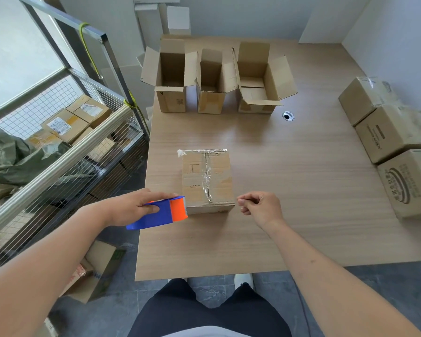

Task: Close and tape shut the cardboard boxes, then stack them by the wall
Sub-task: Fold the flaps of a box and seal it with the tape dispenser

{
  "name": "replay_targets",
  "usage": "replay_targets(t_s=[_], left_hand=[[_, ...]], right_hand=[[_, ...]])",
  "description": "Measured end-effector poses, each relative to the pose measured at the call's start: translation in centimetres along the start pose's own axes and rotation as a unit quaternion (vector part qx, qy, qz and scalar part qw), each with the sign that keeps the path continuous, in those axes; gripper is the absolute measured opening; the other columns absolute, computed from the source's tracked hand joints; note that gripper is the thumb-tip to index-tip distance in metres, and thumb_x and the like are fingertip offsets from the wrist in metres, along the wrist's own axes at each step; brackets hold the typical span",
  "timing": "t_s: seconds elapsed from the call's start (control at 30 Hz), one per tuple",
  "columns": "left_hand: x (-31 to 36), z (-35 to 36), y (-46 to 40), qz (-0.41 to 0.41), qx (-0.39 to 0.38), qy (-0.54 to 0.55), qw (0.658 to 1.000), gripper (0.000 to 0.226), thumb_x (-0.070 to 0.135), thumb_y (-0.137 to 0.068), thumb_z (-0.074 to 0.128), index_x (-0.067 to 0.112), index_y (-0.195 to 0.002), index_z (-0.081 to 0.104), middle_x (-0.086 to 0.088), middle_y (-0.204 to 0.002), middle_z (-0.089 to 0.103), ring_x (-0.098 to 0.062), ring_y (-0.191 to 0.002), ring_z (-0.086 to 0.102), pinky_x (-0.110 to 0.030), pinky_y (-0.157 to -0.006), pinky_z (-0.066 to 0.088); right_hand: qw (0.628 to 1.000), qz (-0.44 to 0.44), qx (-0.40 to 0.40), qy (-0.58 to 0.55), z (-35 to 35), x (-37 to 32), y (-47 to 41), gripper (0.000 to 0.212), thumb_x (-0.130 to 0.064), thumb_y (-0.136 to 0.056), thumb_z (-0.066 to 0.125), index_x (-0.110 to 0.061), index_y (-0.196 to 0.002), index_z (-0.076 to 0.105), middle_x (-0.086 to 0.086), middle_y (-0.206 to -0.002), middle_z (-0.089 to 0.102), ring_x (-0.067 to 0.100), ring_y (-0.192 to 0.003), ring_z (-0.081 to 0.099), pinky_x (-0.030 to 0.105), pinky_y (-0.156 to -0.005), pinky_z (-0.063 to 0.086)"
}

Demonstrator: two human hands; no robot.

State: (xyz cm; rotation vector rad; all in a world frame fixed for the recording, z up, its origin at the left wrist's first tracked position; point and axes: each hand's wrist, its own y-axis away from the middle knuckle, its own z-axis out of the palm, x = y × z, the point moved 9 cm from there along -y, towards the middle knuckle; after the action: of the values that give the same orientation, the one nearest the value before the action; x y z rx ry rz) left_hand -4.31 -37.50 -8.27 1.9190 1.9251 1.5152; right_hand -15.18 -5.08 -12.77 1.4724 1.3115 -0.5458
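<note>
Across the middle of the frame lies the wooden table (301,190), with the taped box (208,180) at its centre and three open boxes (214,79) above. At lower left, the left hand (131,206) grips a blue-and-orange tape dispenser (162,212) touching the box's near-left corner. The right hand (259,207), just right of the box, has its fingers curled; whether they pinch anything is too small to tell.

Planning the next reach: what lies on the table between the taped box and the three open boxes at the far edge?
In the head view, nothing: only bare table lies between the taped box and the open boxes. The round cable hole sits off to the right.
</note>
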Motion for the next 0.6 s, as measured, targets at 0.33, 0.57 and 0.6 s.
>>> replay_targets(t_s=[0.33,0.57,0.6], left_hand=[[-1.0,0.2,-2.1,-0.043,-0.006,-0.028,0.999,0.054,0.033,-0.108,0.043,0.078,-0.135,0.029,0.011,-0.128,0.046,-0.015,-0.115,0.049,-0.044,-0.105,0.04],[-1.0,0.2,-2.7,-0.051,-0.006,-0.033,0.998,0.055,0.032,-0.109,0.042,0.079,-0.134,0.03,0.012,-0.127,0.046,-0.015,-0.114,0.049,-0.044,-0.105,0.039],[-1.0,0.2,-2.8,-0.051,-0.008,-0.035,0.998,0.055,0.032,-0.109,0.042,0.079,-0.134,0.03,0.012,-0.126,0.046,-0.014,-0.113,0.049,-0.043,-0.104,0.039]], right_hand=[[0.998,-0.041,0.029,0.038,1.4,0.5,-1.2,0.022,-0.013,-0.082,0.085,-0.033,-0.079,0.079,-0.013,-0.069,0.074,0.005,-0.052,0.058,0.029,-0.065,0.054],[0.99,-0.062,0.047,0.117,1.3,1.0,-1.3,0.072,-0.04,-0.087,0.079,-0.052,-0.148,0.042,-0.022,-0.1,0.073,0.003,-0.068,0.052,0.03,-0.082,0.054],[0.99,-0.069,0.043,0.117,1.4,1.1,-1.5,0.068,-0.038,-0.089,0.078,-0.051,-0.147,0.045,-0.02,-0.117,0.068,0.003,-0.072,0.052,0.034,-0.088,0.054]])
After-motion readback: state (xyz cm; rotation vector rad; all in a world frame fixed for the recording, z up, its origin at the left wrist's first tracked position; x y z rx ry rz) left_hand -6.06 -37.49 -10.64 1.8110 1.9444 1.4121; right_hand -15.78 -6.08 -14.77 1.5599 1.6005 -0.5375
